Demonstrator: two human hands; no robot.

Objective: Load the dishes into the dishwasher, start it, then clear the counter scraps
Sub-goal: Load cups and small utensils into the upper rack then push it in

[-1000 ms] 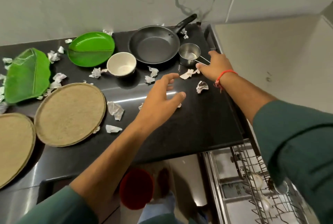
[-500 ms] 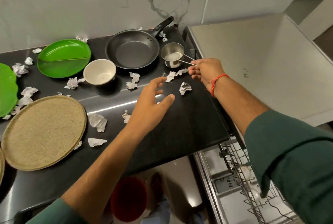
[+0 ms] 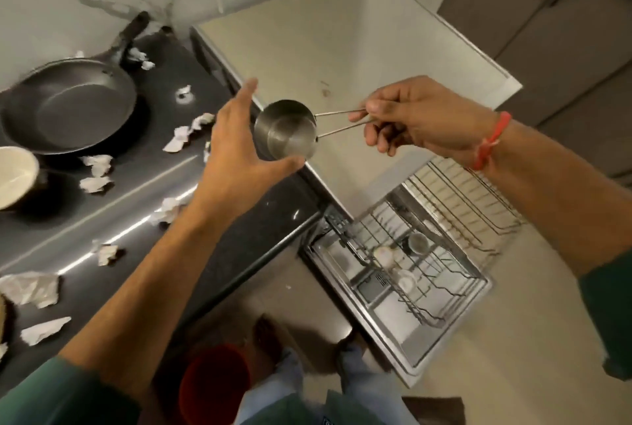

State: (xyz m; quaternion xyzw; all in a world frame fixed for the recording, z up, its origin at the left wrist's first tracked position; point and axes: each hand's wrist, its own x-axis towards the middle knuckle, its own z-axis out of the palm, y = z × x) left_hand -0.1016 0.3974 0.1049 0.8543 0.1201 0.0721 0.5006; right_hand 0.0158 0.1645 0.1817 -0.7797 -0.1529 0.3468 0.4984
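My right hand pinches the wire handle of a small steel cup and holds it in the air, tilted on its side, over the counter's right edge. My left hand is spread beside the cup, fingers behind it and thumb under its base; whether they touch is unclear. Below on the right the dishwasher stands open, its wire rack pulled out with a few small cups in it. On the black counter lie a dark frying pan, a white bowl and several crumpled paper scraps.
A red bin stands on the floor at my feet, below the counter edge. A pale cabinet panel rises to the right of the counter. Grey cupboards fill the far right.
My right hand has lifted the steel cup off the counter and carried it right, toward the dishwasher. My left hand has risen beside it. The view has swung right; the green plates and mats have left it.
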